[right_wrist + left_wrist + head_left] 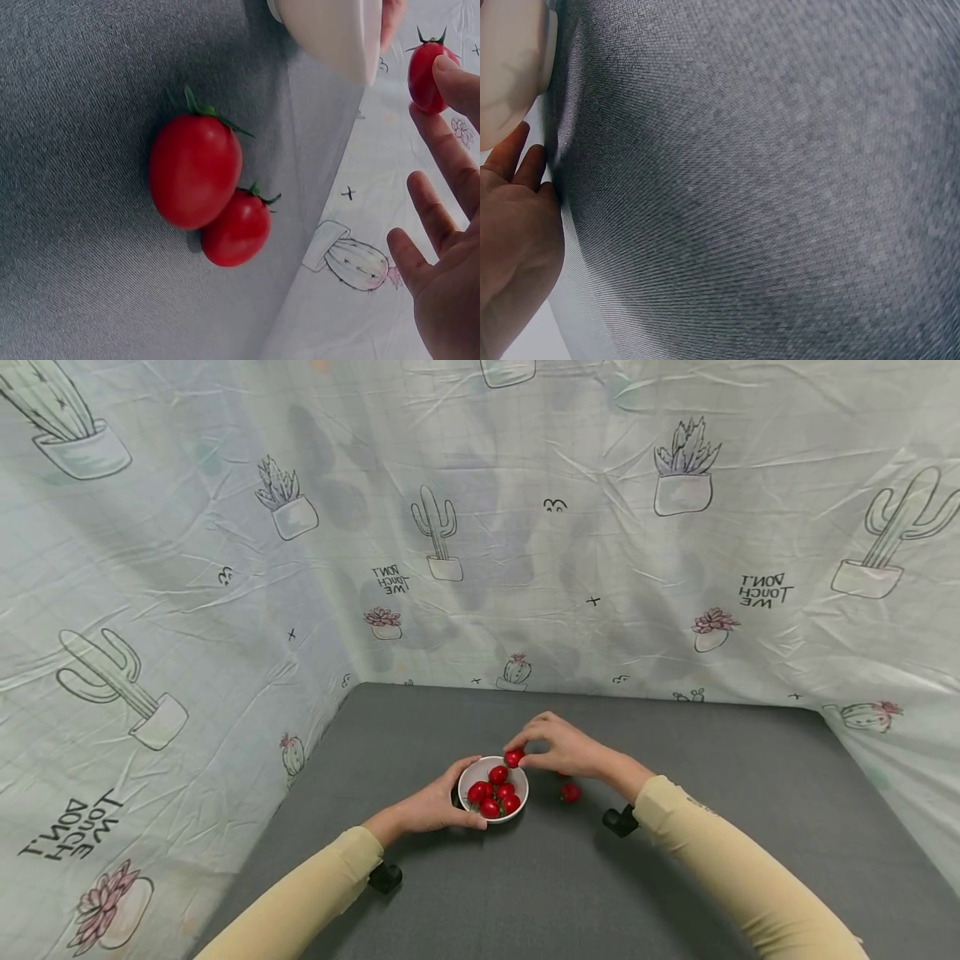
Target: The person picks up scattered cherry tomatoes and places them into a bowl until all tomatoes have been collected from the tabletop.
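A small white bowl (477,771) stands on the table with several red cherry tomatoes (489,808) inside. My left hand (435,803) grips the bowl from the left, thumb at the near rim and index finger along the far rim. In the left wrist view, other fingers (531,166) lie against or close below the bowl's side (510,75). Between thumb and index finger, my right hand (564,748) pinches a cherry tomato (427,77) with a green stalk top, over the bowl's far right rim. The right hand's other fingers are spread.
Two more cherry tomatoes lie close together on the table right of the bowl: a nearer tomato (195,171) and one behind it (236,227), mostly hidden by the right hand in the head view. A cactus-print cloth (510,552) hangs behind the grey table (510,893).
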The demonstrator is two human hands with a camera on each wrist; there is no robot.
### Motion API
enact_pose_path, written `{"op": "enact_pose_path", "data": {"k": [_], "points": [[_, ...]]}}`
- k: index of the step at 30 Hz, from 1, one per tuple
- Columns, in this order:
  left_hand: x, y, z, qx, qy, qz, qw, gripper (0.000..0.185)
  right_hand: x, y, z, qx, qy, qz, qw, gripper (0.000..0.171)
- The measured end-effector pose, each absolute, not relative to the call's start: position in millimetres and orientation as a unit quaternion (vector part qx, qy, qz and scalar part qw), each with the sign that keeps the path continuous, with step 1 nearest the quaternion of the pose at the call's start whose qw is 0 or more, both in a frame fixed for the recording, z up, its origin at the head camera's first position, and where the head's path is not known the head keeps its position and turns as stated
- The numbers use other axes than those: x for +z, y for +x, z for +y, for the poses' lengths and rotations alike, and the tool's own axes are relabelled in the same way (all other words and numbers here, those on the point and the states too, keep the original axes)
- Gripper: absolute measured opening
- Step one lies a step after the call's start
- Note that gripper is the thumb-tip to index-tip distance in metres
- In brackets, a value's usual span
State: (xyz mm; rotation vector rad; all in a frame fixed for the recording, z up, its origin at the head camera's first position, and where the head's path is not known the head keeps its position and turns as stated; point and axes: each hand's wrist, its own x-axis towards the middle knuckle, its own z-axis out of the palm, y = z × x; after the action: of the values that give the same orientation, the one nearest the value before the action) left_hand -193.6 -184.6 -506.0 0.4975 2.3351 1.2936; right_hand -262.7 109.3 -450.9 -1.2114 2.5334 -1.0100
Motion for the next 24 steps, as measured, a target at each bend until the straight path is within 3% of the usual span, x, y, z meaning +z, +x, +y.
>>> {"op": "enact_pose_path", "data": {"k": [24], "points": [[-505, -193, -184, 0.473, 0.178, 0.835, 0.217, 0.107, -461, -255, 99, -0.33, -0.413, 0.842, 0.107, 0.027]]}}
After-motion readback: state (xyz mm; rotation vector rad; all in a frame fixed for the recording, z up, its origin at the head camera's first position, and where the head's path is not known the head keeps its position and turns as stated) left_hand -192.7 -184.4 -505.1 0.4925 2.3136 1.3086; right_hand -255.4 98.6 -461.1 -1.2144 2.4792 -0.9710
